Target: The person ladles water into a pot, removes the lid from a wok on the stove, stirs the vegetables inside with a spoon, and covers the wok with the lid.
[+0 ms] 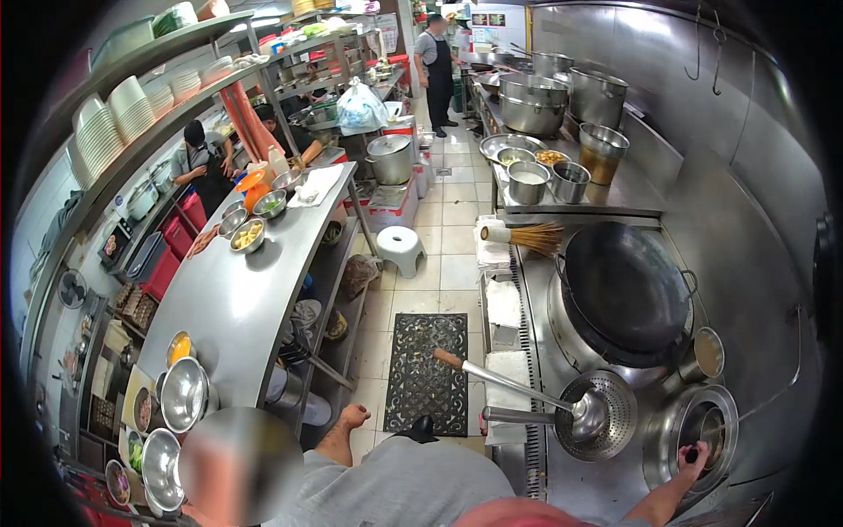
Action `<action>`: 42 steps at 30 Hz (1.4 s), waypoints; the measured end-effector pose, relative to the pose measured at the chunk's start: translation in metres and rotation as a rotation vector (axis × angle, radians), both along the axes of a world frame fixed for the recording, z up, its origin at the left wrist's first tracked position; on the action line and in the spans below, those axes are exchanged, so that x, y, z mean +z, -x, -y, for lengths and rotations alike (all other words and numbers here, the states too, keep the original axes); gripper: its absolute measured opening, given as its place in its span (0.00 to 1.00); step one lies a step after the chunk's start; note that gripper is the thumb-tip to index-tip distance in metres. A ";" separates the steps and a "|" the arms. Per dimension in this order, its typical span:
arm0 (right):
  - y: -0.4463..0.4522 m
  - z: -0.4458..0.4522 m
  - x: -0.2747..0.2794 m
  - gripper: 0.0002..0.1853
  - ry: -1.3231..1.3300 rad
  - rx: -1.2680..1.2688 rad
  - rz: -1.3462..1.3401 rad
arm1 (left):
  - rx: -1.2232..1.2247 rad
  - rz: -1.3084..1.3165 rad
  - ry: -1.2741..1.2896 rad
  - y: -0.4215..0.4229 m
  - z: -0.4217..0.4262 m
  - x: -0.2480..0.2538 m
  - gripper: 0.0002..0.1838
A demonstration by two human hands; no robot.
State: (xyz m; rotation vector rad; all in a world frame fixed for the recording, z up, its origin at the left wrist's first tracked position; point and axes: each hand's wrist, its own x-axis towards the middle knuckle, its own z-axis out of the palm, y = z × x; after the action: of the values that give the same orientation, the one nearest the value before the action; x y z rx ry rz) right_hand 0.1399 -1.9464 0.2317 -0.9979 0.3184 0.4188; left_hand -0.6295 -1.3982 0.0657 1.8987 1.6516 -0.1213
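My right hand [694,457] is down at a wide-rimmed round steel pot [659,450], on my side of the big black round-bottomed wok [628,290] and off to its right; fingers bent about something dark, and whether they're clamped on it I can't tell. My left hand [355,416] hangs left of the wok and nearer me, fingers curled in, no hold I can make out.

How far along? Early, I'd judge: the wok's on its steel burner ring [557,307], while the cut yellow chunks [248,234] sit in a small steel bowl [250,250] across the tiled aisle [452,237] to its left, yet to be used.

Just nearer me than the wok, a wooden-handled steel ladle [590,416] rests in a perforated round steel strainer [625,404], handle jutting aisleward, easy to knock. Bamboo-bristled brush [527,235] left of the wok, tall steel stockpot [597,98] beyond it, and a dark-aproned person [439,66] farther off.
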 end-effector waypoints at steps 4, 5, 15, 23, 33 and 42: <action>0.005 0.028 -0.020 0.06 0.161 0.135 0.224 | 0.150 -0.004 0.095 0.013 0.007 0.002 0.21; 0.014 0.027 -0.009 0.07 0.260 0.214 0.322 | 0.114 -0.041 0.140 0.015 0.008 0.003 0.22; 0.130 -0.052 0.106 0.12 0.612 -0.020 0.671 | 0.064 -0.056 0.137 -0.005 0.007 0.011 0.23; 0.050 -0.010 0.037 0.11 0.580 0.073 0.656 | 0.190 -0.049 0.199 -0.001 0.029 0.020 0.21; -0.030 0.047 -0.039 0.11 0.471 0.373 0.306 | 0.102 -0.122 0.177 0.005 0.027 0.013 0.21; -0.002 0.008 -0.038 0.06 0.624 0.171 1.085 | 0.127 -0.060 0.221 -0.015 0.017 0.015 0.21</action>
State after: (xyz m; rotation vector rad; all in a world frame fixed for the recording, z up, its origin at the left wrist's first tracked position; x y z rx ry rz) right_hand 0.1417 -1.9540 0.1937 -1.7145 -0.6638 -0.1300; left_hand -0.6143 -1.4151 0.0809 1.6366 1.7173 -0.2991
